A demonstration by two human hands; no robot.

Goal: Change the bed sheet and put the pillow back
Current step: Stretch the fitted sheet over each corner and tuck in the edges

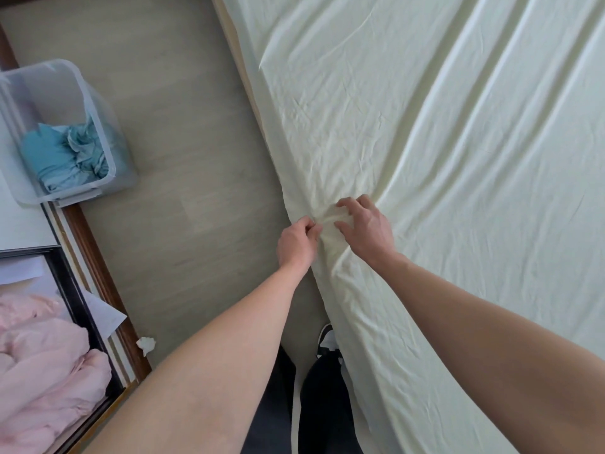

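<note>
A pale cream bed sheet (442, 132) covers the bed and fills the right side of the view, with long folds running from its left edge toward the far right. My left hand (296, 242) pinches the sheet at the bed's left edge, fingers closed on a small bunch of cloth. My right hand (366, 229) lies just to its right on top of the sheet, fingers curled into the same bunched spot. Creases radiate from there. No pillow is in view.
A strip of beige floor (183, 178) runs along the bed's left side. A clear plastic bin (70, 132) holding crumpled teal cloth stands at the left. Pink bedding (42, 365) lies at bottom left. A crumpled tissue (146, 344) lies on the floor. My shoe (327, 340) touches the bed's side.
</note>
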